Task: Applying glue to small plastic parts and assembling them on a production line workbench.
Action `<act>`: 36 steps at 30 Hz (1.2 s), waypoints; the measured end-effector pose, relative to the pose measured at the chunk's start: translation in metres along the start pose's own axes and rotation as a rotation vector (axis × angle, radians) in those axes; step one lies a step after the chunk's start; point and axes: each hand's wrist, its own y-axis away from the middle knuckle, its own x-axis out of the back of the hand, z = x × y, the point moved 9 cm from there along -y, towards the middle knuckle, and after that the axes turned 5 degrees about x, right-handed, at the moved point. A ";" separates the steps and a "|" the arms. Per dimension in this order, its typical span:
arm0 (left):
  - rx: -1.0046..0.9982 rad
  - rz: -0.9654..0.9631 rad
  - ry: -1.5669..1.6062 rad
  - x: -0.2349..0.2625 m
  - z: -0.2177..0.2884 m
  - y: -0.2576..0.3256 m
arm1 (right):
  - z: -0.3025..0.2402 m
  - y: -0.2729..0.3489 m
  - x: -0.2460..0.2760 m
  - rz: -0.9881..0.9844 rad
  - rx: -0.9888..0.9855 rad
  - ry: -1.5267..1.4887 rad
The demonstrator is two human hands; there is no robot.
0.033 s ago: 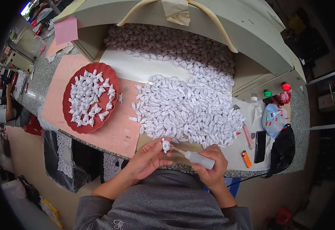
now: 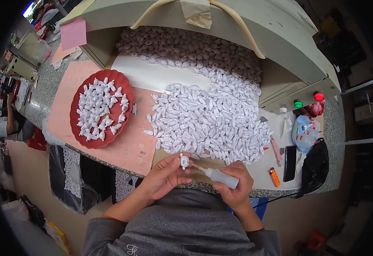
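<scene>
Between the thumb and fingers of my left hand (image 2: pixel 166 176) is a small white figurine part (image 2: pixel 184 161) with little nubs and a round hollow showing. My right hand (image 2: pixel 239 184) grips a translucent squeeze bottle (image 2: pixel 222 177), tilted so its thin nozzle points left at the part. Whether the tip touches the part cannot be made out. Just beyond my hands spreads a large pile of small white oblong pieces (image 2: pixel 212 121). To the left, a red scalloped plate (image 2: pixel 74 121) holds many white pieces with nubs like those on the held part.
A grey booth (image 2: pixel 280 38) arches over the back, with heaped white pieces (image 2: pixel 186 45) inside. On the right lie an orange lighter (image 2: pixel 274 177), a black phone (image 2: pixel 289 163), a blue-and-clear plastic container (image 2: pixel 304 132) and a black bag (image 2: pixel 316 164). Another person (image 2: pixel 9 117) sits far left.
</scene>
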 end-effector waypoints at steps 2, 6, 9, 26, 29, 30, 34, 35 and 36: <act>-0.009 0.016 0.003 0.002 0.002 0.001 | 0.000 0.000 -0.003 -0.012 0.000 0.002; -0.003 0.021 0.005 0.002 0.000 0.001 | -0.002 -0.001 -0.004 -0.008 0.014 0.006; 0.000 0.033 -0.015 0.002 -0.002 0.001 | -0.002 -0.002 -0.004 -0.014 0.010 0.002; 0.022 0.047 -0.006 -0.003 -0.003 0.000 | -0.003 -0.001 -0.003 -0.026 0.012 0.015; 0.018 0.039 -0.021 -0.005 -0.003 0.000 | -0.006 -0.001 -0.004 -0.035 0.033 0.018; 0.019 0.037 -0.021 -0.006 -0.003 0.000 | -0.006 -0.002 -0.005 -0.042 0.022 0.008; 0.016 0.066 -0.028 -0.005 -0.002 0.001 | -0.004 -0.005 -0.007 -0.075 -0.006 -0.029; 0.009 0.053 -0.023 -0.007 -0.002 0.002 | -0.004 -0.004 -0.007 -0.075 -0.009 -0.029; 0.010 0.053 -0.023 -0.007 -0.002 0.002 | -0.004 -0.005 -0.007 -0.078 -0.003 -0.032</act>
